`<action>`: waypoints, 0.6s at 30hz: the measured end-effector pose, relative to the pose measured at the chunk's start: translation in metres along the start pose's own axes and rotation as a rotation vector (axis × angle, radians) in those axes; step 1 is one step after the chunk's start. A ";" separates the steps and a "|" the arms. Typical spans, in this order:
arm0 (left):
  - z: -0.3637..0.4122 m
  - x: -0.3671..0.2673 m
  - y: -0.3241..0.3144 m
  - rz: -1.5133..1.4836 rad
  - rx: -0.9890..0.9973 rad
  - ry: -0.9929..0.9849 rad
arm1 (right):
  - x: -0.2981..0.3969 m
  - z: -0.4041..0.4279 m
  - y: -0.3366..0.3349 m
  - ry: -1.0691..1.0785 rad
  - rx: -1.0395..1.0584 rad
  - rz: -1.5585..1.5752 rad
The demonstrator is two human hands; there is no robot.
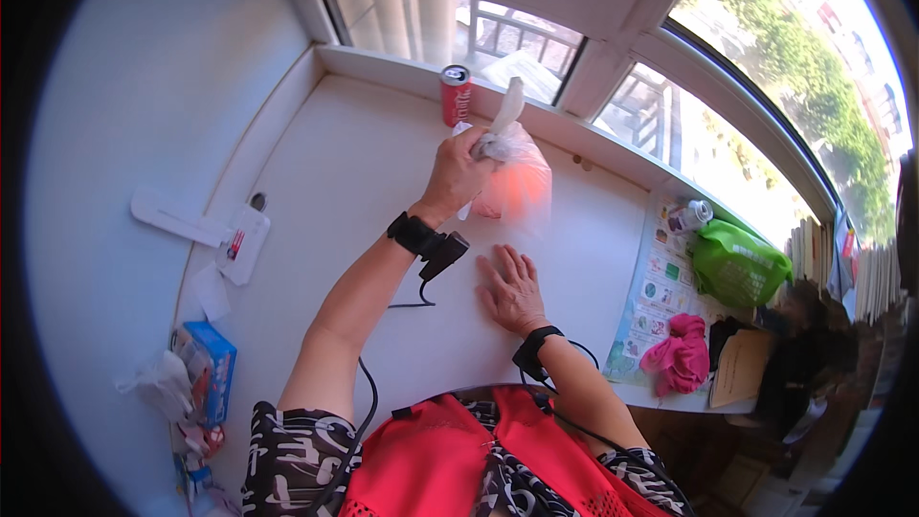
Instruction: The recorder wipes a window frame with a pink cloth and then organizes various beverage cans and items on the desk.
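My left hand (459, 172) grips the gathered neck of a translucent plastic bag (528, 183). Orange-pink contents show through its film, but I cannot tell what they are. The bag's twisted top sticks up above my fist. Just behind my hand, a red Coca-Cola can (456, 97) stands upright near the window ledge. My right hand (513, 291) rests on the white tabletop (589, 251) with its fingers apart, holding nothing, a short way below the bag.
On the left lie a white folding device (244, 244) and a blue box (208, 373) beside plastic bags. A printed sheet (657, 287), a green bag (743, 262), a pink cloth (678, 355) and a brown envelope (739, 366) occupy the right. Cables (370, 388) trail from my wristbands.
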State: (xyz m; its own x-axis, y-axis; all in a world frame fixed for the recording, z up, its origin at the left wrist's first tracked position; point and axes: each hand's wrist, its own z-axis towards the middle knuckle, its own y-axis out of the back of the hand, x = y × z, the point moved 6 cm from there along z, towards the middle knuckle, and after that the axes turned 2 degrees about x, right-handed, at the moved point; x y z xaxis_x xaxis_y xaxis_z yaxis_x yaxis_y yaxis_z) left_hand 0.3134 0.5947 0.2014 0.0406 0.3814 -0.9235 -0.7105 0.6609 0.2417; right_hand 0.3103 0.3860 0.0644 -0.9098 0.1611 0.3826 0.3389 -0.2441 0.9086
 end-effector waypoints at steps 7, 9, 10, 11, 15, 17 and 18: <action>-0.022 0.012 0.054 -0.025 -0.071 0.069 | 0.000 -0.001 -0.005 -0.023 0.019 -0.032; -0.030 0.012 0.071 -0.017 -0.094 0.084 | -0.001 -0.001 -0.006 -0.036 0.024 -0.055; -0.034 0.012 0.080 -0.010 -0.101 0.093 | 0.000 -0.001 -0.006 -0.029 0.029 -0.055; -0.038 0.014 0.088 -0.011 -0.107 0.096 | 0.000 -0.002 -0.006 -0.018 0.026 -0.064; -0.049 0.028 0.130 -0.012 -0.167 0.159 | 0.002 -0.001 -0.006 -0.004 0.033 -0.077; -0.053 0.037 0.153 -0.019 -0.245 0.186 | 0.004 -0.001 -0.007 -0.005 0.039 -0.074; -0.052 0.040 0.161 -0.023 -0.236 0.186 | 0.003 -0.001 -0.007 -0.009 0.041 -0.073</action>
State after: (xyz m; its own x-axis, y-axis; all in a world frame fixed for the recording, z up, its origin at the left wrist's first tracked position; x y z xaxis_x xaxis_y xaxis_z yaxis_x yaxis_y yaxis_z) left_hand 0.1642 0.6823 0.1876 -0.0552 0.2290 -0.9719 -0.8556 0.4909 0.1643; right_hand 0.3049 0.3877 0.0591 -0.9305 0.1853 0.3160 0.2811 -0.1923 0.9402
